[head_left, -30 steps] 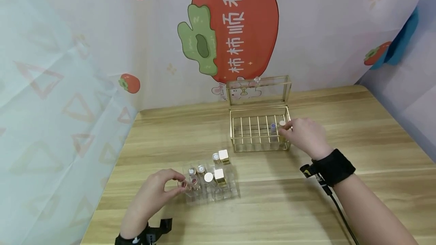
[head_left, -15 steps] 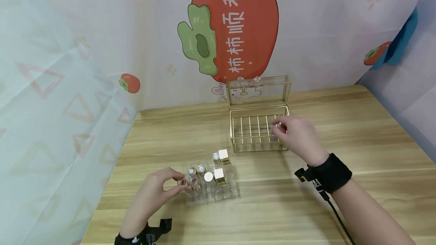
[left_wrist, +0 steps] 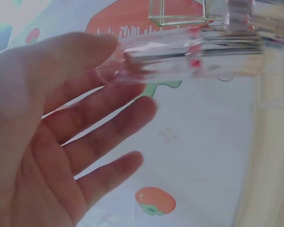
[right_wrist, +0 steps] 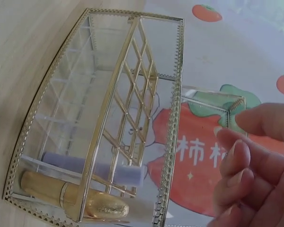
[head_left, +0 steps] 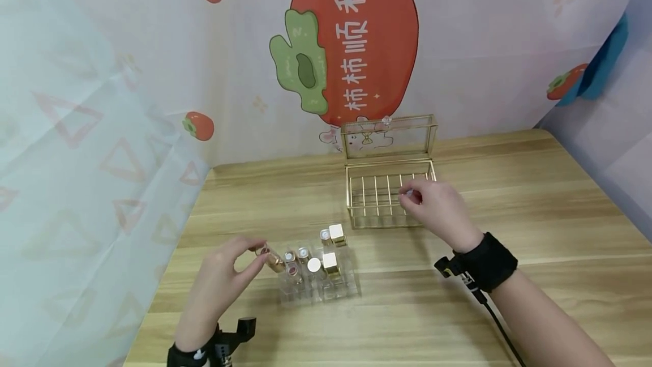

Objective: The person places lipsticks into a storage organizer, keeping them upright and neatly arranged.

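Observation:
My left hand (head_left: 216,282) pinches a lipstick tube (head_left: 275,260) by its clear cap, between thumb and forefinger. The tube tilts at the left edge of a clear lipstick holder (head_left: 300,300). In the left wrist view that lipstick (left_wrist: 156,59) lies nearly level across the picture, its other fingers spread below. Over the right part of a gold-framed glass box (head_left: 363,225), whose lid stands raised, hovers my right hand (head_left: 439,207). The right wrist view shows its fingers loosely bent, holding nothing. Inside the box stand a purple lipstick (right_wrist: 128,175) and a gold lipstick (right_wrist: 42,187).
Several more lipsticks stand in the clear holder, among them a square gold-capped one (head_left: 330,263) and a white-topped one (head_left: 313,265). Gold bars (head_left: 376,191) divide the box into slots. A printed cloth (head_left: 468,44) hangs behind the wooden table (head_left: 407,310).
My right hand has left the lipstick at the box's right end and shifted left above the slots. The left hand has raised its lipstick up and leftward from the holder.

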Tool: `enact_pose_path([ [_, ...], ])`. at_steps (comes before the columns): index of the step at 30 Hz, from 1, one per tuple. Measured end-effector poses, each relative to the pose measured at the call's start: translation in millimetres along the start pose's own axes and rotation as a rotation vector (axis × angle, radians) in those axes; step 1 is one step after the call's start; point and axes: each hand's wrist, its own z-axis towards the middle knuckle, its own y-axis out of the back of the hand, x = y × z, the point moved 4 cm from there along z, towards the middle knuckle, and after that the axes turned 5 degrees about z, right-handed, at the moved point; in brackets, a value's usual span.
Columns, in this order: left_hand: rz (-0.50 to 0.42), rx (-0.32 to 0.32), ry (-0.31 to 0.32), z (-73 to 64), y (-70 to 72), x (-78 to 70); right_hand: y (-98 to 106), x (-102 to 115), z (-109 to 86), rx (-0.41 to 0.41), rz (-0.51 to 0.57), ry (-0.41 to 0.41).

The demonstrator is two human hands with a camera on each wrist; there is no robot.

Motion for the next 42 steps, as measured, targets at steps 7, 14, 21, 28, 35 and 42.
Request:
enact_pose_path([
  [7,-0.022,-0.199,-0.052,15.2,5.5,-12.6,-1,16,-1.2,-0.033,0.022,0.033],
  [14,-0.090,-0.265,-0.121,37.4,1.2,-31.7,0,46,-1.8,0.037,0.216,0.138],
  [21,-0.227,-0.262,-0.192,56.6,-9.1,-51.2,-5,72,-4.1,0.150,0.376,0.245],
  [28,-0.354,-0.242,-0.224,69.8,-15.9,-69.3,-5,86,-7.6,0.233,0.445,0.273],
  [35,-0.377,-0.215,-0.241,79.4,-24.3,-84.4,-9,94,-8.8,0.221,0.484,0.302],
  [42,-0.363,-0.189,-0.245,83.8,-34.8,-94.5,-11,100,-7.3,0.136,0.479,0.336],
])
